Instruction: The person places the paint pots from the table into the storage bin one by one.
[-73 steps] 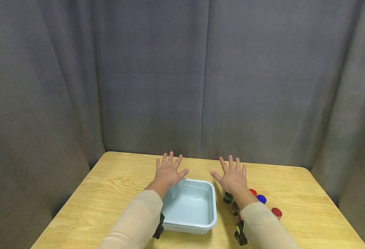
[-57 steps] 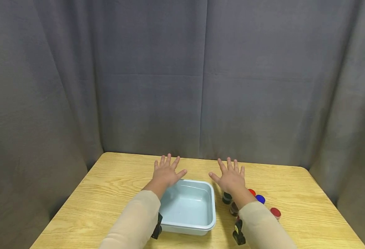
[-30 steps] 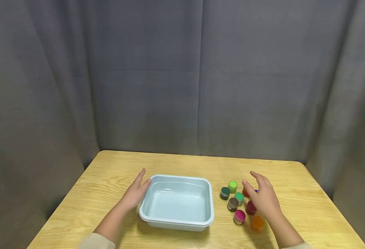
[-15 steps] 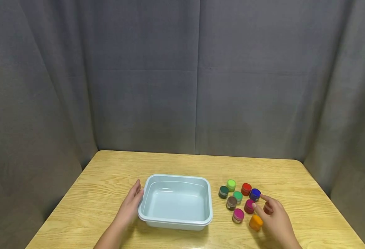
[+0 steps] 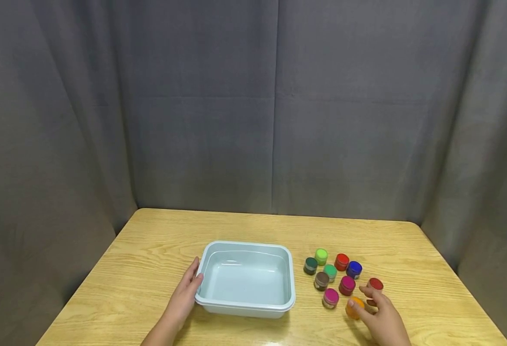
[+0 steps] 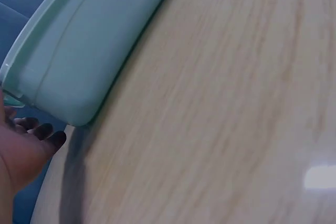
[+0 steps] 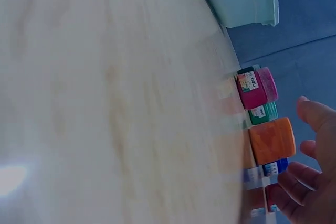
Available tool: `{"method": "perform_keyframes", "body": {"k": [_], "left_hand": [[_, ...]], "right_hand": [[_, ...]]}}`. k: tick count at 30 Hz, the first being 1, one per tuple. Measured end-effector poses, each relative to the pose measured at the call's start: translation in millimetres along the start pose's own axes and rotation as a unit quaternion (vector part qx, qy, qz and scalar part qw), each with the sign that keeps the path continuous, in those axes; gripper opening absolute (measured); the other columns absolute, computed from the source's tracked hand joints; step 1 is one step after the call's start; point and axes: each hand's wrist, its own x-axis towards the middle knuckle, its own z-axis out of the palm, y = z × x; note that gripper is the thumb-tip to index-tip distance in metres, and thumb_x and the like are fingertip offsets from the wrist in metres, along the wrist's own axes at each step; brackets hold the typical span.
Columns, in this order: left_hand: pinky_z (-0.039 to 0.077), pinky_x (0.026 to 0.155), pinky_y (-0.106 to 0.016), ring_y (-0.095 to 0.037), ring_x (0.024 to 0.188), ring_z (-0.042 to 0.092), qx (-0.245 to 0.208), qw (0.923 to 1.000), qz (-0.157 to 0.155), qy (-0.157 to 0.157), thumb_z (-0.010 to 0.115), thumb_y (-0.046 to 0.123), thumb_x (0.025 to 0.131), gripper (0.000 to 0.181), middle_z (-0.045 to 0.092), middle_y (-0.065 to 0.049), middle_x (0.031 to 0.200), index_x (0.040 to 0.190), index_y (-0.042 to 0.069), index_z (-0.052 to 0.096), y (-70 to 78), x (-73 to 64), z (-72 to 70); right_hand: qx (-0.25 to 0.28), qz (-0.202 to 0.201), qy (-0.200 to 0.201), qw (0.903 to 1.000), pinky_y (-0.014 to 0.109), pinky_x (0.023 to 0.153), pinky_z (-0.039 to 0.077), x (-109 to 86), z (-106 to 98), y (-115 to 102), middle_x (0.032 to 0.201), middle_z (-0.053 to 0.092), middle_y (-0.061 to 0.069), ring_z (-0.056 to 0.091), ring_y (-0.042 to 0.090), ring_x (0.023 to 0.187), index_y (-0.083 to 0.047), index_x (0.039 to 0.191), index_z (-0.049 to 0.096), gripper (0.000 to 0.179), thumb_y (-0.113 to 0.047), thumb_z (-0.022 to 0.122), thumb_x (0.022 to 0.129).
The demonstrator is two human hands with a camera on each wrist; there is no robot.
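Note:
My left hand [image 5: 182, 299] holds the left side of a pale blue plastic tub [image 5: 245, 306], thumb at its rim and fingers along the outer wall. In the left wrist view, the fingertips [image 6: 44, 129] sit below the rim's lip. My right hand [image 5: 385, 317] hovers at an orange paint jar [image 5: 352, 309], thumb and fingers spread above and around it. The right wrist view shows a gap between these fingers [image 7: 296, 184] and the orange jar. A dark red jar [image 5: 375, 284] stands just behind the right fingers, partly covered by them.
Several more small jars stand left of and beyond the right hand: magenta [image 5: 330, 299], crimson [image 5: 347, 285], brown [image 5: 321, 281], blue [image 5: 354, 269], red [image 5: 342, 262], mint [image 5: 330, 273], dark green [image 5: 310, 265], lime [image 5: 321, 256]. Grey curtains [image 5: 201, 120] enclose the wooden table [image 5: 162, 240].
Both hands, first spread forward over the table, have drawn back and parted. The left has come onto the tub's side; the right has lowered to the orange jar. The tub's left side shifted slightly right.

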Motion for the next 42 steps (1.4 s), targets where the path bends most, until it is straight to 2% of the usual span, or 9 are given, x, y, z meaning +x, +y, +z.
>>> {"method": "perform_keyframes", "body": {"k": [3, 7, 13, 16, 20, 31, 36, 42], "left_hand": [[0.009, 0.122, -0.058, -0.041, 0.151, 0.010, -0.005, 1.0000, -0.003, -0.004, 0.038, 0.027, 0.105, 0.060, 0.014, -0.019, 0.163, 0.157, 0.005, 0.017, -2.6, -0.5, 1.3], [0.007, 0.122, -0.061, -0.041, 0.151, 0.007, -0.009, 0.9999, -0.010, -0.009, 0.037, 0.029, 0.106, 0.059, 0.012, -0.016, 0.164, 0.157, 0.009, 0.017, -3.7, -1.0, 2.6], [0.005, 0.121, -0.064, -0.041, 0.152, 0.005, -0.016, 0.9999, -0.002, -0.005, 0.036, 0.028, 0.106, 0.057, 0.011, -0.011, 0.166, 0.158, 0.014, 0.018, -4.9, -2.0, 4.2], [0.008, 0.121, -0.063, -0.040, 0.152, 0.007, -0.018, 0.9998, 0.003, -0.002, 0.035, 0.029, 0.106, 0.054, 0.013, -0.010, 0.165, 0.157, 0.016, 0.022, -6.0, -2.5, 5.0], [0.009, 0.121, -0.062, -0.039, 0.152, 0.008, -0.023, 0.9997, 0.009, -0.002, 0.033, 0.030, 0.107, 0.052, 0.014, -0.010, 0.165, 0.156, 0.017, 0.026, -7.0, -2.4, 6.1], [0.001, 0.121, -0.063, -0.038, 0.152, 0.001, -0.052, 0.9984, 0.022, -0.009, 0.030, 0.034, 0.107, 0.056, 0.008, -0.008, 0.166, 0.158, 0.015, 0.018, -12.3, -3.6, 8.1], [0.000, 0.121, -0.063, -0.037, 0.153, 0.000, -0.058, 0.9979, 0.026, -0.008, 0.030, 0.034, 0.106, 0.057, 0.006, -0.007, 0.167, 0.158, 0.014, 0.016, -14.0, -3.4, 9.4], [0.000, 0.122, -0.061, -0.036, 0.153, 0.001, -0.064, 0.9975, 0.030, -0.002, 0.032, 0.030, 0.105, 0.057, 0.008, -0.007, 0.167, 0.158, 0.012, 0.017, -18.1, -3.9, 10.5]], "right_hand": [[0.018, 0.009, -0.012, 0.9997, 0.050, 0.086, 0.058, 2.0, 4, 5, 0.143, 0.043, 0.033, 0.059, 0.045, 0.114, 0.005, 0.140, 0.046, 0.085, -0.059, 0.063, 0.087], [0.033, 0.018, -0.013, 0.9992, 0.046, 0.085, 0.058, 3.9, 8, 9, 0.140, 0.047, 0.033, 0.064, 0.038, 0.107, 0.007, 0.138, 0.047, 0.086, -0.057, 0.068, 0.084], [0.032, 0.011, -0.001, 0.9994, 0.041, 0.080, 0.058, 3.3, 11, 12, 0.119, 0.065, 0.024, 0.067, 0.023, 0.092, 0.009, 0.133, 0.052, 0.081, -0.051, 0.074, 0.082], [0.029, 0.005, -0.001, 0.9996, 0.040, 0.080, 0.057, 2.7, 13, 14, 0.112, 0.069, 0.020, 0.066, 0.020, 0.090, 0.010, 0.131, 0.053, 0.080, -0.048, 0.076, 0.081], [0.027, 0.008, -0.001, 0.9996, 0.041, 0.082, 0.057, 2.9, 14, 15, 0.114, 0.068, 0.021, 0.066, 0.022, 0.093, 0.009, 0.132, 0.054, 0.080, -0.048, 0.076, 0.080], [0.057, 0.030, 0.005, 0.9979, 0.039, 0.081, 0.058, 0.8, 11, 13, 0.116, 0.067, 0.023, 0.066, 0.022, 0.093, 0.007, 0.132, 0.054, 0.082, -0.049, 0.078, 0.077], [0.070, 0.034, 0.005, 0.9969, 0.041, 0.081, 0.058, -0.4, 7, 10, 0.121, 0.065, 0.025, 0.066, 0.029, 0.099, 0.006, 0.134, 0.053, 0.084, -0.052, 0.077, 0.078], [0.071, 0.028, 0.012, 0.9970, 0.043, 0.086, 0.057, -3.0, 1, 2, 0.136, 0.056, 0.026, 0.062, 0.034, 0.109, 0.001, 0.137, 0.053, 0.078, -0.051, 0.073, 0.082]]}}
